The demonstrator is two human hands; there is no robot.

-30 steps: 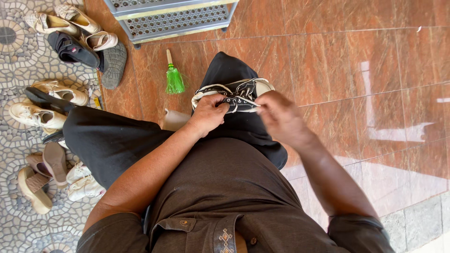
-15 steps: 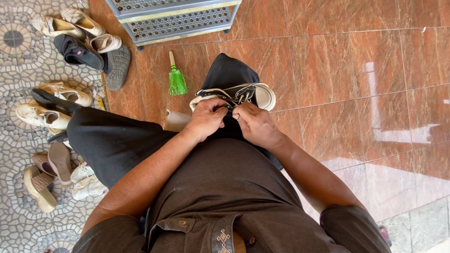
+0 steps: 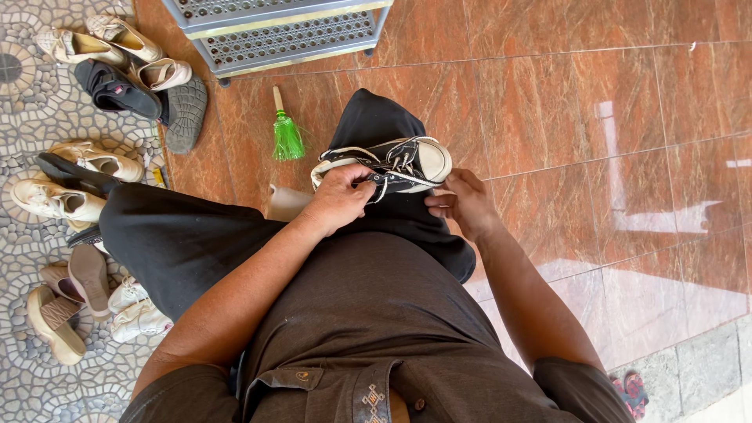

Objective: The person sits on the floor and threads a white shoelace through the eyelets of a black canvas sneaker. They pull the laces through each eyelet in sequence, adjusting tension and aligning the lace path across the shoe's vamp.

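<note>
Single head-worn view, looking steeply down, close over lap, facing tiled floor (image 3: 548, 102)

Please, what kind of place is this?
Probably a house entrance or porch. Many pairs of shoes lie on the mosaic floor, a metal shoe rack stands on polished reddish tiles, and a small green brush lies nearby.

A seated person's left hand (image 3: 338, 197) grips a black sneaker (image 3: 392, 166) on their lap. The right hand (image 3: 464, 202) touches it, perhaps holding a lace.
</note>
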